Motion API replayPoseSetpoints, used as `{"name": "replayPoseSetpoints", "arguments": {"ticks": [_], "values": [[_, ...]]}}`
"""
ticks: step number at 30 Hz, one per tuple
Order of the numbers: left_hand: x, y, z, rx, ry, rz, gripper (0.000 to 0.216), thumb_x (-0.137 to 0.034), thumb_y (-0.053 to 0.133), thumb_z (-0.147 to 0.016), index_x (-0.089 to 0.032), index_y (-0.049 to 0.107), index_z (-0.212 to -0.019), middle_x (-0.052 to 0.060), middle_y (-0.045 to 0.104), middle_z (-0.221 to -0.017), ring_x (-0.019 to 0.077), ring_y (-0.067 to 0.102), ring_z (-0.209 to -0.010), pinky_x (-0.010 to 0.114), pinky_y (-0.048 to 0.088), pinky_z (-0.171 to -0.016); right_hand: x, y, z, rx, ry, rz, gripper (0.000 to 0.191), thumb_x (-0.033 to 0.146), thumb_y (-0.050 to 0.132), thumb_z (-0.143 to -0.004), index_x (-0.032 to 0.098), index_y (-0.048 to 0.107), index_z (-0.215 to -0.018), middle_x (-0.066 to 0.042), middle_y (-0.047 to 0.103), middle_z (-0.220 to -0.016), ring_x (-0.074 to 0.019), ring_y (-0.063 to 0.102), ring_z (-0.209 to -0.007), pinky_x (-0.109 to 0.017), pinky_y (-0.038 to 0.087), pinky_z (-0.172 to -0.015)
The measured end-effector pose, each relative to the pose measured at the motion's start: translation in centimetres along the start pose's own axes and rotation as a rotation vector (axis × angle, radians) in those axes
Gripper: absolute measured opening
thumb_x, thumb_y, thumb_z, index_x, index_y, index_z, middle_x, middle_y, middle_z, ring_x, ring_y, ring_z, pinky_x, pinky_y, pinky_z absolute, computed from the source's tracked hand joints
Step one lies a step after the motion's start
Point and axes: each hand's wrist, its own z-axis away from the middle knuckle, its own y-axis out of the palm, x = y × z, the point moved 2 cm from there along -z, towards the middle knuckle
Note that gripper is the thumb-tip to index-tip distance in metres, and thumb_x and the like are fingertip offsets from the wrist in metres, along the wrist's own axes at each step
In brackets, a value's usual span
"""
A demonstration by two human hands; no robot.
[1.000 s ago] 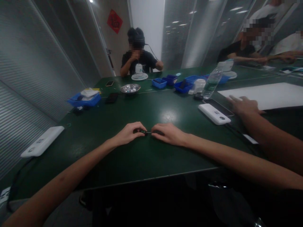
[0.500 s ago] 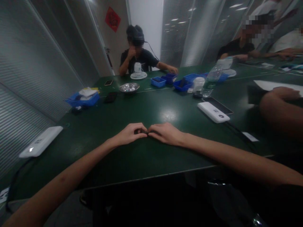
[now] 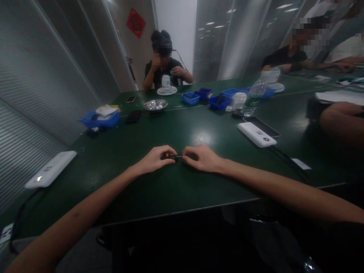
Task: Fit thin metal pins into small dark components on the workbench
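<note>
My left hand and my right hand rest on the dark green table, fingertips facing each other. Both are closed in a pinch. Between them runs a small dark part with a thin pin; the left fingers hold its dark end, the right fingers its thin end. The piece is too small and dark to name.
A white power bank with a phone beside it lies to the right, another white device to the left. Blue bins, a metal bowl, a water bottle and a small fan stand farther back. A person's arm rests at right; another person sits at the far end.
My hands pressed together half a second ago and have drawn slightly apart again. The neighbour's arm pulled back from the power bank to the right edge.
</note>
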Motion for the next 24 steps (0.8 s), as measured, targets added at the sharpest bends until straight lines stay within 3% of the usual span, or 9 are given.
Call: {"name": "replayPoseSetpoints", "arguments": {"ticks": [3, 14, 19, 24], "values": [[0.02, -0.05, 0.04, 0.007, -0.002, 0.001, 0.018, -0.030, 0.069, -0.093, -0.017, 0.071, -0.106, 0.006, 0.068, -0.102, 0.0180, 0.060, -0.088, 0.029, 0.045, -0.078, -0.17, -0.05, 0.15, 0.002, -0.022, 0.002, 0.021, 0.032, 0.057, -0.097, 0.017, 0.070, -0.103, 0.002, 0.061, -0.068, -0.0104, 0.051, -0.058, -0.024, 0.034, -0.061], [-0.29, 0.46, -0.08, 0.027, 0.042, 0.003, 0.018, -0.030, 0.069, -0.094, -0.018, 0.069, -0.107, 0.006, 0.067, -0.102, 0.0192, 0.061, -0.092, 0.031, 0.047, -0.083, 0.48, 0.54, -0.31, 0.049, -0.083, 0.046, 0.021, 0.033, 0.054, -0.102, 0.018, 0.067, -0.109, -0.002, 0.068, -0.082, -0.0125, 0.056, -0.064, -0.025, 0.036, -0.064], [-0.35, 0.43, -0.12, -0.001, 0.091, -0.040, 0.022, -0.033, 0.069, -0.095, -0.020, 0.068, -0.112, 0.008, 0.065, -0.110, 0.0220, 0.060, -0.104, 0.035, 0.048, -0.092, 0.29, 0.71, -0.51, 0.044, -0.056, 0.032, 0.025, 0.035, 0.050, -0.105, 0.018, 0.066, -0.115, -0.006, 0.071, -0.095, -0.0152, 0.062, -0.076, -0.026, 0.040, -0.069], [-0.18, 0.21, 0.05, -0.034, 0.063, -0.066, 0.044, -0.035, 0.073, -0.092, -0.024, 0.062, -0.133, 0.009, 0.062, -0.123, 0.0236, 0.058, -0.110, 0.038, 0.049, -0.096, 0.09, 0.42, -0.39, -0.019, 0.040, 0.095, 0.022, 0.033, 0.055, -0.101, 0.018, 0.068, -0.111, -0.003, 0.070, -0.083, -0.0127, 0.055, -0.064, -0.025, 0.035, -0.063]]}}
